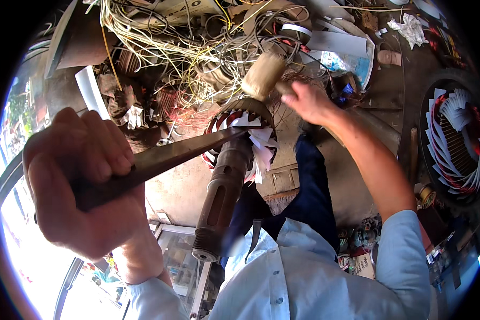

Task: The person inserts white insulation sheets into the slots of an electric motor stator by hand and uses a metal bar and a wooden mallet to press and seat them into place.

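Two hands, two tools, one wound rotor (pixel 224 186) in the middle, shaft pointing near.
Left hand (pixel 74 181) clenches one flat bar (pixel 178 157), hiding its near end; right hand (pixel 308 101) grasps one mallet (pixel 265 74), covering part of its handle. Far wires (pixel 160 58) tangle beyond counting; one wound ring (pixel 456 141), right, fades into shadow.

Head-worn fisheye view, steeply downward over the shirt (pixel 282 272), left fingers (pixel 92 149) nearest the lens.

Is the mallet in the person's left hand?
No, the right hand holds the mallet, while the left hand grips a long flat bar.
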A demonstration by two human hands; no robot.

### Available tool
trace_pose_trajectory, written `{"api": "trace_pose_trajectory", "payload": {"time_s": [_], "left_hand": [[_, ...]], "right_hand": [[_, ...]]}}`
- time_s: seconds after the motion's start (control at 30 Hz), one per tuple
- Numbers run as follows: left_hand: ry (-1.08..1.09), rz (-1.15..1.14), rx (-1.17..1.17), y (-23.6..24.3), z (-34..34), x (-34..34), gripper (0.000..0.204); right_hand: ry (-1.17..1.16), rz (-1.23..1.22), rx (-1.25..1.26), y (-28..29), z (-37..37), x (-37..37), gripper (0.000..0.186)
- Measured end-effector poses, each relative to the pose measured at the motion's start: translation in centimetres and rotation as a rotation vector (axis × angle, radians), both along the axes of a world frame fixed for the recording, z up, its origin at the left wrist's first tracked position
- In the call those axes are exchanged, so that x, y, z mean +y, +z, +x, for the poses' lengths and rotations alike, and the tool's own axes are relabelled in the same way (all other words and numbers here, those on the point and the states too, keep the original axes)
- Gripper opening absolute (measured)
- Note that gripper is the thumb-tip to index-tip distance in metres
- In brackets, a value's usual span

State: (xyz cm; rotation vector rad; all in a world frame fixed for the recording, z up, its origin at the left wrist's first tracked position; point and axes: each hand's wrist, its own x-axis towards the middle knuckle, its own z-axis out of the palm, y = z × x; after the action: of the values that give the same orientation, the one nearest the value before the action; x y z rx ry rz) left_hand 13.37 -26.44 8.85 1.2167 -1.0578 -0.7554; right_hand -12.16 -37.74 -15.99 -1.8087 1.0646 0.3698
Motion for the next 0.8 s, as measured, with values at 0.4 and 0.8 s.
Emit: {"api": "trace_pose_trajectory", "payload": {"time_s": [0.4,0.8], "left_hand": [[0.121,0.033,-0.104,-1.2,1.8,-2.6,0.035],[0.065,0.035,-0.053,-0.2,2.1,0.7,0.04]], "right_hand": [[0.248,0.025,-0.025,-2.6,0.9,0.6,0.046],[0.067,-0.033,0.043,-2.5,-0.8,3.4,0.045]]}}
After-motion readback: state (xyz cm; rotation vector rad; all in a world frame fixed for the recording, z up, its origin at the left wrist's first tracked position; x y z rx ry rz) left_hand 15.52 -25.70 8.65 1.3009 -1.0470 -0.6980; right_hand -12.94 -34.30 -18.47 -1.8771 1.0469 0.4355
